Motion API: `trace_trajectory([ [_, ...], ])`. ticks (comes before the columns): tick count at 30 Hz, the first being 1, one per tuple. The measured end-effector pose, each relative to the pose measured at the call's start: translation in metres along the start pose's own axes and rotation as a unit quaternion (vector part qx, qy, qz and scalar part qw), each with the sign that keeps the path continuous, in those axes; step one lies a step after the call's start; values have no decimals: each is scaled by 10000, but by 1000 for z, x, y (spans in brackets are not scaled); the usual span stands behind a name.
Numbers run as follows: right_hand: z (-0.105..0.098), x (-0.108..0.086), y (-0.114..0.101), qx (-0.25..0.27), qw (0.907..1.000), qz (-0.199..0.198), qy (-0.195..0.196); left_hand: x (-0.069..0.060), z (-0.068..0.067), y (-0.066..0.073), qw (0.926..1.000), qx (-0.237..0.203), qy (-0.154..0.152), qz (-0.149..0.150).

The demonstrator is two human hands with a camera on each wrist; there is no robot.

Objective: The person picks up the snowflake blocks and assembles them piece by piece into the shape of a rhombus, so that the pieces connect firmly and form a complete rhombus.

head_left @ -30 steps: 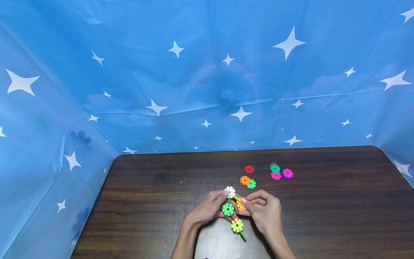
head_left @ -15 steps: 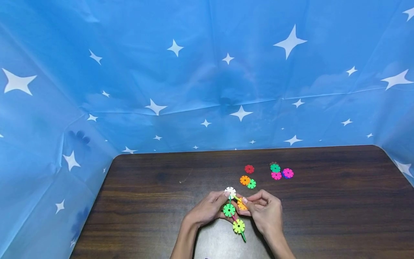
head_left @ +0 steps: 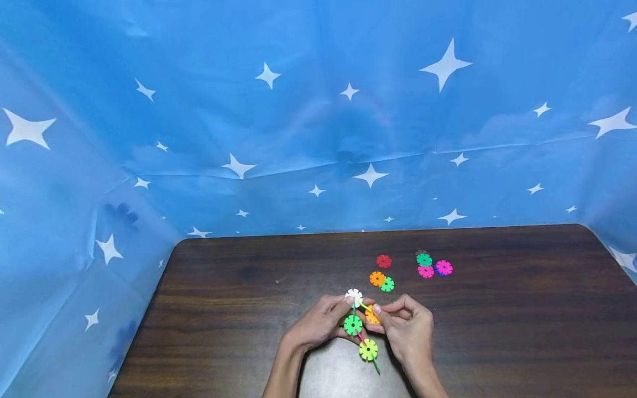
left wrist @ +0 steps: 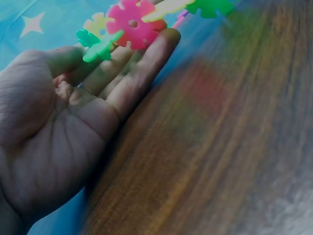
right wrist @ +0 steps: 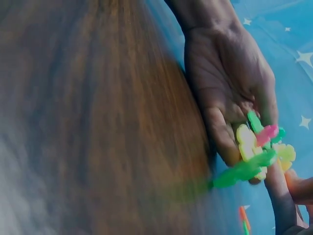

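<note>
Between the two hands is a chain of notched plastic interlocking discs, slotted together edge to face. My left hand [head_left: 323,321] pinches the white disc [head_left: 354,295] at its top, thumb on the face. Below hang a green disc [head_left: 353,325], a yellow disc [head_left: 368,350] and a dark green disc [head_left: 376,366] seen edge-on. My right hand [head_left: 410,329] pinches an orange disc [head_left: 371,315] joined on the right side; its fingers partly cover it. In the left wrist view, a pink disc [left wrist: 133,24] lies near the left fingertips. The right wrist view shows another yellow disc [right wrist: 246,141] beside the right fingers.
Loose discs lie on the dark wooden table [head_left: 239,309] beyond the hands: red [head_left: 384,261], orange [head_left: 377,278] and green [head_left: 388,284]. Farther right, a teal disc [head_left: 424,260] and pink disc [head_left: 444,267] sit among overlapping discs. A blue starred cloth [head_left: 298,121] hangs behind.
The chain's lower end has shifted slightly down and to the right. Both hands keep their hold in nearly the same place, and the loose discs stay put.
</note>
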State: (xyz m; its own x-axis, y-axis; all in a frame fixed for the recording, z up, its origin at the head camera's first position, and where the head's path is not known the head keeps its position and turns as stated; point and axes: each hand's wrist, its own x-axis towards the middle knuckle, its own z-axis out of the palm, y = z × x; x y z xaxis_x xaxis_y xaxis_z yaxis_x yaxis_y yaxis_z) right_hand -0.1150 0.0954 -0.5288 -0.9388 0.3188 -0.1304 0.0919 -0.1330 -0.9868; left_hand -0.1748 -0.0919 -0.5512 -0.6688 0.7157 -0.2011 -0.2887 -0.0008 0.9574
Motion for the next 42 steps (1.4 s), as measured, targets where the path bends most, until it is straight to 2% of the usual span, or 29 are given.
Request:
trace_trajectory([
  [6,0,-1,1,72,9997,-88,224,2,1,-1,10000,-15,-19,-17],
  [16,4,-2,1,133,9993,-99,337,3,2,0,10000,-36,22,82],
  [20,5,-3,2,82,9995,-54,306,3,2,2,9999,87,-1,110],
  [27,5,-2,2,249,9990,-208,322,4,3,4,10000,57,40,70],
  [31,3,-1,1,83,9997,-177,151,7,5,3,9996,-164,244,20],
  [36,-1,2,2,-402,9985,10,-375,6,3,1,9981,-460,378,-172],
  [42,-6,7,1,-113,9951,377,-912,5,2,1,9974,-592,346,-214],
])
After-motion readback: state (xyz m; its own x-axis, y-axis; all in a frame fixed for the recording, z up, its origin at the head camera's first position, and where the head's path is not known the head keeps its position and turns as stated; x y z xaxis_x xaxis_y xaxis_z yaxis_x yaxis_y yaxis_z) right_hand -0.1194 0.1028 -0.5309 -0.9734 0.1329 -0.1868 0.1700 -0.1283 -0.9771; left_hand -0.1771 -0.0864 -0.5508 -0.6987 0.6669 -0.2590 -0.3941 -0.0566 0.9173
